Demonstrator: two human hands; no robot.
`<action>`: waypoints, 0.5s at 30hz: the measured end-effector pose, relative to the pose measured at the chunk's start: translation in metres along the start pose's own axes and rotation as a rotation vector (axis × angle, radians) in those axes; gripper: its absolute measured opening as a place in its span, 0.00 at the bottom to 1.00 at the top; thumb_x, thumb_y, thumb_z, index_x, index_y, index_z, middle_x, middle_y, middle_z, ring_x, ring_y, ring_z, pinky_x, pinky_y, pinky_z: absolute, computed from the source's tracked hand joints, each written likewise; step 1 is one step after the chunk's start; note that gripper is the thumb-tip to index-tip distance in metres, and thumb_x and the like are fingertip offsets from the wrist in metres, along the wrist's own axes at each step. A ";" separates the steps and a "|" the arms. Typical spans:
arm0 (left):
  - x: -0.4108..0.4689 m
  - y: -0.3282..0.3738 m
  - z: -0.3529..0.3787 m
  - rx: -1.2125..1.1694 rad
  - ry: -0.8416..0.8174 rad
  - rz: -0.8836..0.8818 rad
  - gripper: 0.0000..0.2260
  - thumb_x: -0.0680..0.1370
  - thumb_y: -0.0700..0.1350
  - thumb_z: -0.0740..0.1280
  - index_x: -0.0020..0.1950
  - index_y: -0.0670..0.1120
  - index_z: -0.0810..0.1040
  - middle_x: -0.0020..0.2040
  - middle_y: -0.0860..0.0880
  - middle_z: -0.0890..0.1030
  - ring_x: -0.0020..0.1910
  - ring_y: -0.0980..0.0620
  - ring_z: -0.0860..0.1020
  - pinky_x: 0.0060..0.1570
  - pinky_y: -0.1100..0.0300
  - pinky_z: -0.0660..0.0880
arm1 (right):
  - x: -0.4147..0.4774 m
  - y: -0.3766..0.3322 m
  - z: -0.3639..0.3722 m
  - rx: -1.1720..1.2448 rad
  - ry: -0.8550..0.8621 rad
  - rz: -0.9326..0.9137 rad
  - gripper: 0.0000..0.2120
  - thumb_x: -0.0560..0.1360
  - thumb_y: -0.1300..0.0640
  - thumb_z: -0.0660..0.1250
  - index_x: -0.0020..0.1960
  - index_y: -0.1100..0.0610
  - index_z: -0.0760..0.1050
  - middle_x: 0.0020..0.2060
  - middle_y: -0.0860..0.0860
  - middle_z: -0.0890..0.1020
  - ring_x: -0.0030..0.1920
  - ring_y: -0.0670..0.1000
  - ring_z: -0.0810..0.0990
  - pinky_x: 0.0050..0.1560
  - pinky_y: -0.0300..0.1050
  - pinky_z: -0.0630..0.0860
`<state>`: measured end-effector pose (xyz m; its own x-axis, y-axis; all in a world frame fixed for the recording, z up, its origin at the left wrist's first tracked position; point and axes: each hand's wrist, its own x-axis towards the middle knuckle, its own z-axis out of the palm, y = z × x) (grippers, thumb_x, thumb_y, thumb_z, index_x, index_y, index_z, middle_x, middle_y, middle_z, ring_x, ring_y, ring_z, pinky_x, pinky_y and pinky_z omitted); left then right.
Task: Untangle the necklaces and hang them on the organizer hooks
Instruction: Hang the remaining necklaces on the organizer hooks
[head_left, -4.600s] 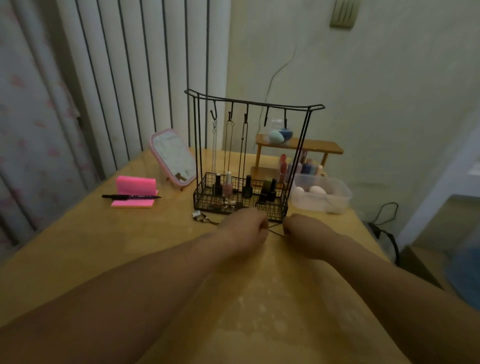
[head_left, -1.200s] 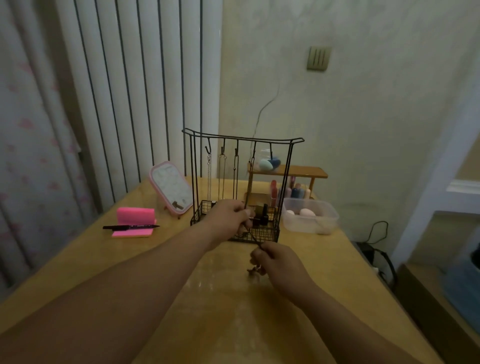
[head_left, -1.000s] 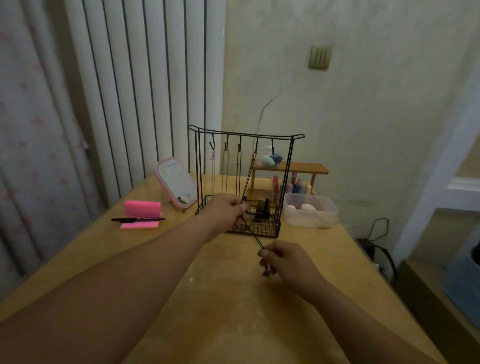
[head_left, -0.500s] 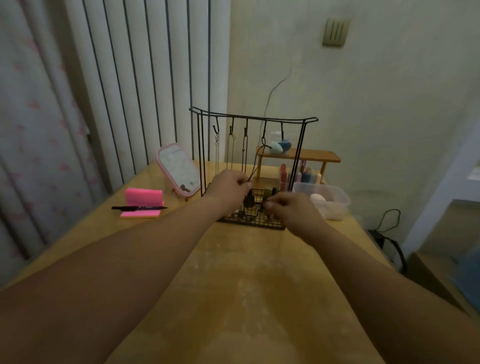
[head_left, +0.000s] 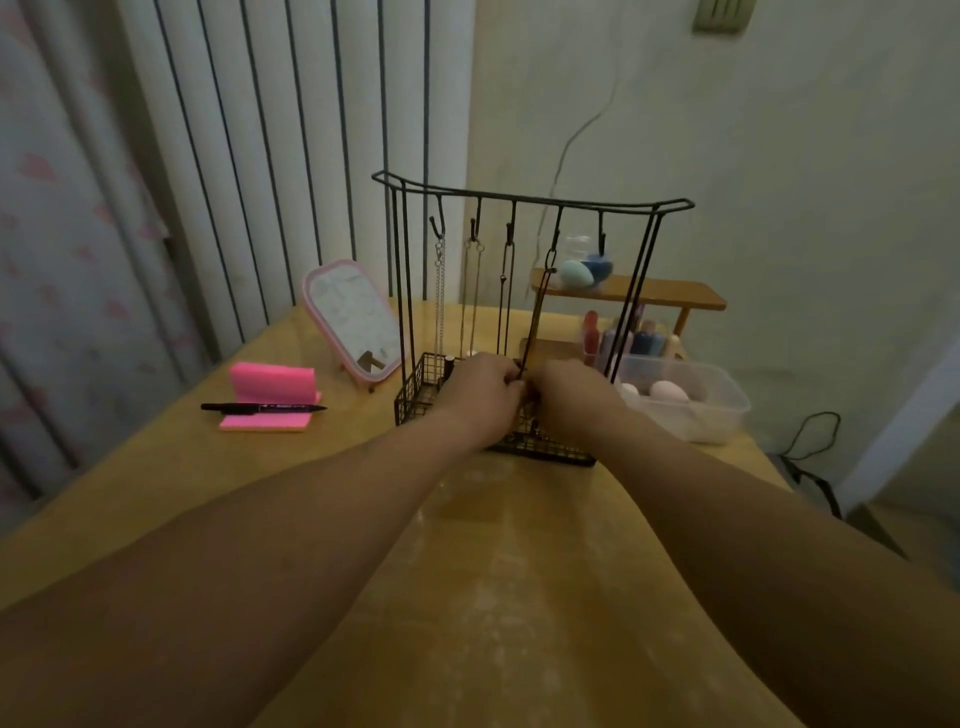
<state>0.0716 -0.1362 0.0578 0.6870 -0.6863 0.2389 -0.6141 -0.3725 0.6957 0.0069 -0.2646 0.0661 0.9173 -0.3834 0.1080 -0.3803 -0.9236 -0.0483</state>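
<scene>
Evidently most of the work is done. On the organizer (head_left: 535, 199), reading from the left, a silver chain (head_left: 440, 301), a fine chain (head_left: 470, 306) and a dark necklace (head_left: 503, 312) hang free side by side. A dark cord necklace (head_left: 537, 306) is looped over the fourth hook (head_left: 556, 228), and the fifth hook (head_left: 601, 240) looks bare. What is left, I judge, is settling this fourth one. No loose necklace shows on the desk (head_left: 311, 467), though the arms hide part of it.

The left hand (head_left: 483, 389) has its fingers curled in, pinching the cord's lower end above the wire basket (head_left: 415, 387). The right hand (head_left: 571, 397) meets it fingertip to fingertip and seems to pinch the same end. The cord runs straight and slanted from its hook down into that shared pinch.
</scene>
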 end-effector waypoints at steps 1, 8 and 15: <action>0.000 -0.002 0.003 0.013 0.006 0.006 0.10 0.85 0.44 0.64 0.47 0.46 0.83 0.43 0.46 0.83 0.41 0.47 0.83 0.47 0.44 0.83 | 0.002 0.001 0.001 -0.013 -0.013 0.008 0.08 0.79 0.63 0.67 0.55 0.52 0.80 0.42 0.50 0.80 0.43 0.52 0.81 0.49 0.50 0.83; 0.000 -0.008 0.014 0.009 0.038 0.024 0.09 0.86 0.45 0.63 0.51 0.48 0.82 0.44 0.49 0.83 0.42 0.49 0.83 0.46 0.48 0.83 | 0.007 0.001 -0.017 -0.173 -0.121 0.036 0.12 0.79 0.61 0.71 0.61 0.57 0.79 0.45 0.52 0.78 0.51 0.55 0.80 0.54 0.50 0.80; -0.003 -0.008 0.012 -0.012 0.016 0.016 0.09 0.86 0.45 0.63 0.48 0.53 0.79 0.43 0.50 0.82 0.43 0.50 0.83 0.42 0.54 0.79 | 0.004 -0.011 -0.034 -0.327 -0.137 -0.003 0.13 0.79 0.61 0.70 0.64 0.59 0.76 0.60 0.57 0.80 0.62 0.59 0.80 0.62 0.55 0.80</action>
<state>0.0693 -0.1388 0.0430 0.6832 -0.6819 0.2611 -0.6207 -0.3541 0.6995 0.0112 -0.2560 0.1006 0.9172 -0.3975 -0.0278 -0.3754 -0.8853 0.2743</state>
